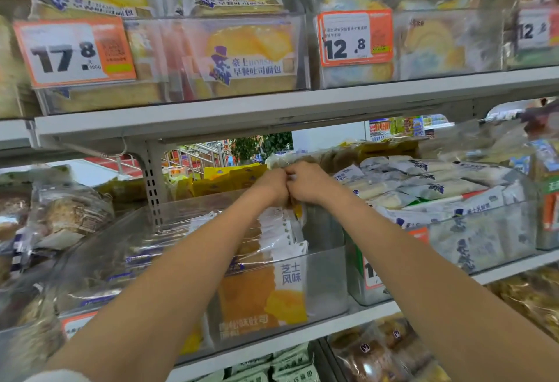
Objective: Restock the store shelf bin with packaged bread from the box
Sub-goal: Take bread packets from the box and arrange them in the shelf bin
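Both my left hand [272,183] and right hand [305,182] curl tight on a bread pack [278,230] standing at the back of the bin [326,279]. Bin looks partly filled; the box is out of view, so what remains I cannot tell.

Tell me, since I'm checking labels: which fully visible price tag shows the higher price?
The orange tag at upper left, reading 17.8; the other tag, further right on the same shelf, reads 12.8.

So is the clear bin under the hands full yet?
Not full: the clear bin holds bread packages on its left, while its right side shows bare wall.
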Demonstrator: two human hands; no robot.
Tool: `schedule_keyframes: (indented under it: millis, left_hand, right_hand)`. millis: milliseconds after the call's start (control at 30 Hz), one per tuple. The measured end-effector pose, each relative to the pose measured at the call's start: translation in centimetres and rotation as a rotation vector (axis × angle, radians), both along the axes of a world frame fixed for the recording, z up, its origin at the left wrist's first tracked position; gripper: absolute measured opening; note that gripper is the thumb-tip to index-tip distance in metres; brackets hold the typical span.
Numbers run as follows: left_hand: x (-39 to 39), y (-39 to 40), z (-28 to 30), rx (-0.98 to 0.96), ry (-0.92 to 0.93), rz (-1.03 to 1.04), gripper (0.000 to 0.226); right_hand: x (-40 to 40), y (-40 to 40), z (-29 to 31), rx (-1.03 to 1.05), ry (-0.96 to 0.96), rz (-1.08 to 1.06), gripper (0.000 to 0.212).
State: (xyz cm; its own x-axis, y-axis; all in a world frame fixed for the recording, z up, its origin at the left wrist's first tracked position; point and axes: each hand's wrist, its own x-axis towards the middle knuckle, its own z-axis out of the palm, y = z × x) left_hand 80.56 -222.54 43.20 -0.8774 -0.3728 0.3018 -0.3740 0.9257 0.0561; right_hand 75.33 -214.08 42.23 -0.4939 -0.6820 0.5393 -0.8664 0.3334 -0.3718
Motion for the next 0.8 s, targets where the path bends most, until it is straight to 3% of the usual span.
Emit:
schedule_keyframes:
  millis: [67, 500, 700, 800]
  left_hand:
    - [0.4, -0.1, 0.6, -0.024, 0.117, -0.009, 0.008]
    - [1.6, -1.8, -0.3, -0.07, 0.316, -0.063, 0.025]
    - [0.7, -2.2, 0.8, 0.039, 0.306, -0.034, 0.017]
    - [1.4, -2.8, 0.7, 0.294, 0.244, -0.133, 0.027]
  right_hand:
    - [0.0, 0.0, 0.2, -0.036, -0.027, 0.011, 0.026]
    - [-0.4, -1.0, 0.5, 0.059, 0.059, -0.045, 0.024]
    - [0.2, -1.5, 1.9, 0.206, 0.14, -0.118, 0.009]
    - [0.2, -1.8, 2.8, 0.282, 0.121, -0.134, 0.015]
